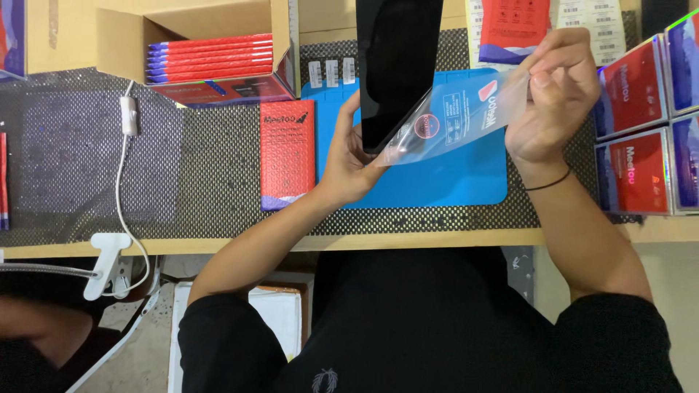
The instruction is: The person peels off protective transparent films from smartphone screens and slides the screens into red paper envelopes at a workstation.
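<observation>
Clear film sleeve (455, 116) is pinched by right hand (557, 102) fingers; left hand (349, 164) fingers grip the black phone (393, 65).

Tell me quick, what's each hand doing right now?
Left hand: closed on the flat black glossy panel.
Right hand: pinching the clear printed plastic sleeve.

Red pouch (288, 154): flat, red w/ purple corner, just left of left hand (348, 164).
Clear sleeve (455, 116): see-thru w/ printed marks, pinched by right hand (555, 94).
Red-blue boxes (644, 131): right of right hand.
Carton (211, 54): stacked red-blue packs, up-left of the hands.
White labels (331, 73): above left hand.
</observation>
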